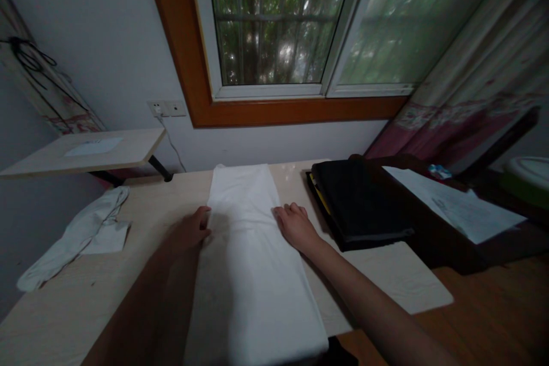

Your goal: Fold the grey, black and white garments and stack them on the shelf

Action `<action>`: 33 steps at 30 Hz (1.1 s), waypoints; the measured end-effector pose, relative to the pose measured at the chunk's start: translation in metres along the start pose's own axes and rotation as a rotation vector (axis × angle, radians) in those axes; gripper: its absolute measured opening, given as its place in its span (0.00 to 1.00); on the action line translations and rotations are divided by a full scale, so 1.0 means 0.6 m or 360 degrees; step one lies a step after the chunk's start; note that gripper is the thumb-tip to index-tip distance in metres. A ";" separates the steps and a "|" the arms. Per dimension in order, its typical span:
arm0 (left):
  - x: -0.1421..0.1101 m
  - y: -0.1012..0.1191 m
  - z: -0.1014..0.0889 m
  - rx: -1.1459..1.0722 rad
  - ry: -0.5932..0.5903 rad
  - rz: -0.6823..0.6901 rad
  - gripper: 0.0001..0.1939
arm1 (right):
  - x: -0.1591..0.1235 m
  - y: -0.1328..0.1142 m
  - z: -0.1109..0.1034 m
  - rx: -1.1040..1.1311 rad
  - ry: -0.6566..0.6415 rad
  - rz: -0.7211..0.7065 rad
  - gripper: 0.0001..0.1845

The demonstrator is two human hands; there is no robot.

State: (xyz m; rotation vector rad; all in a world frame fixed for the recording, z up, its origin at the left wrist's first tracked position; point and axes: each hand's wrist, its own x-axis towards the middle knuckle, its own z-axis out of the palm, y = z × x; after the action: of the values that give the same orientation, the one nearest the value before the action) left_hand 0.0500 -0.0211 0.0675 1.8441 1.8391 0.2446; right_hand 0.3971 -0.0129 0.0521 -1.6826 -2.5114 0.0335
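A long white folded cloth (257,274) runs over the table from near the wall to the front edge, with faint creases across it. At its left edge is my left hand (195,227), fingertips touching the fabric, thumb and fingers apart. On the opposite edge my right hand (298,227) has its fingers curled and closed on the fabric at about the same height. The undersides of the fingertips are hidden. A shadow covers the cloth's left part.
Another white cloth (81,240) lies bunched on the table's left, near a small raised shelf (128,146). A black folder-like item (364,200) lies right of the cloth. Farther right, paper (454,203) rests on a dark surface. A window (283,23) is behind.
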 end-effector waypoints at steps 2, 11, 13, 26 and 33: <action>-0.023 -0.004 0.009 0.0015 -0.0039 0.0024 0.34 | -0.016 0.005 -0.003 0.0038 -0.0076 -0.0081 0.17; -0.124 -0.028 0.032 -0.0049 -0.0453 0.0190 0.39 | -0.070 0.040 -0.032 0.0711 -0.0585 -0.0519 0.17; -0.125 -0.024 0.025 0.0020 -0.0435 0.0189 0.35 | -0.066 0.037 -0.044 0.0718 -0.0638 -0.0575 0.14; 0.028 0.059 0.097 0.0580 0.0538 0.0759 0.24 | 0.015 -0.110 0.034 0.0415 0.0169 -0.0561 0.30; 0.063 0.035 0.099 0.0668 0.0523 0.0601 0.28 | 0.051 -0.068 0.064 0.0276 0.0199 -0.0378 0.33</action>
State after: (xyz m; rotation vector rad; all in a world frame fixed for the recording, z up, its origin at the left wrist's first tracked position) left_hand 0.0991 0.0028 0.0183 2.5775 1.8373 0.3298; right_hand 0.3436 0.0015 0.0203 -1.2748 -2.5142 0.1169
